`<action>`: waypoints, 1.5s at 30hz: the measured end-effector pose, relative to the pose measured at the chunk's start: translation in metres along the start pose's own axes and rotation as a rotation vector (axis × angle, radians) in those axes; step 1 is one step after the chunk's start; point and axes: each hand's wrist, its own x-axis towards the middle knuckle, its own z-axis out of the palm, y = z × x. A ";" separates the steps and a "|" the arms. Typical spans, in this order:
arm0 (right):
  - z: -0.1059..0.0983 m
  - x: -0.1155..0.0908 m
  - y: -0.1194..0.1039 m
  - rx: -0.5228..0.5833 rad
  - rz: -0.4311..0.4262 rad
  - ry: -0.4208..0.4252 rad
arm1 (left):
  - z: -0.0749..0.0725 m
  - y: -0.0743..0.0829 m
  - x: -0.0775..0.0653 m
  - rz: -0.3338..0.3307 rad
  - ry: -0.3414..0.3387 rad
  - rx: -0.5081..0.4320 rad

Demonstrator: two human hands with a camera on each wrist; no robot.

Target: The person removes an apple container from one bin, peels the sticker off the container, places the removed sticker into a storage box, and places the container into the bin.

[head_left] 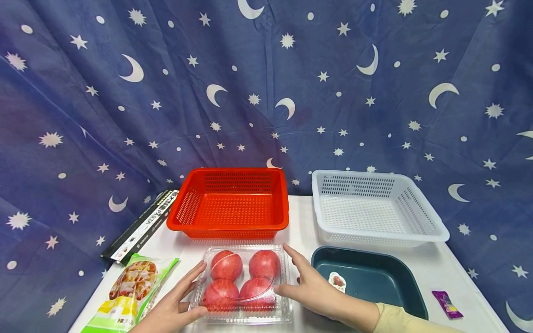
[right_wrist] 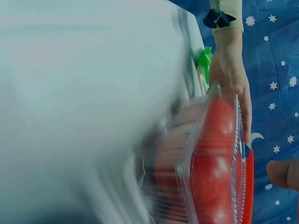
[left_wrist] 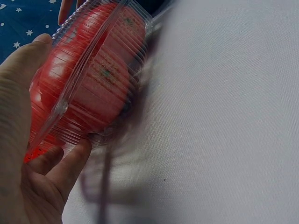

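Observation:
A clear plastic clamshell box (head_left: 245, 317) of several round red fruits (head_left: 226, 265), which look like apples, is at the front middle of the white table. My left hand (head_left: 176, 300) holds its left side. In the left wrist view, the left thumb (left_wrist: 39, 44) lies by the lid's edge and fingertips (left_wrist: 83, 148) touch the lower edge. My right hand (head_left: 312, 286) is spread at the box's right side, thumb over the lid's edge. In the right wrist view, the right thumb (right_wrist: 282, 173) stands apart from the box; the other right fingers are hidden there.
Behind the box stand a red basket (head_left: 226, 226) and a white basket (head_left: 383, 238). At right are a dark teal tray (head_left: 374, 277) with a small sticker-like piece (head_left: 337, 281) and a purple packet (head_left: 447, 304). A green-edged food bag (head_left: 133, 291) and black pasta box (head_left: 141, 226) lie left.

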 end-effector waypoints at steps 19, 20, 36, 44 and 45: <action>0.032 0.014 0.012 0.364 0.338 0.121 | 0.001 0.004 -0.001 -0.033 -0.004 0.010; 0.033 0.015 0.013 0.381 0.352 0.121 | 0.001 0.004 -0.001 -0.030 -0.003 0.012; 0.038 0.018 0.020 0.506 0.376 0.086 | 0.001 0.002 -0.002 0.018 -0.006 0.008; 0.040 0.018 0.020 0.516 0.364 0.084 | 0.000 -0.005 -0.001 0.117 0.010 0.005; 0.041 0.017 0.020 0.521 0.356 0.080 | 0.000 -0.006 -0.001 0.137 0.012 0.006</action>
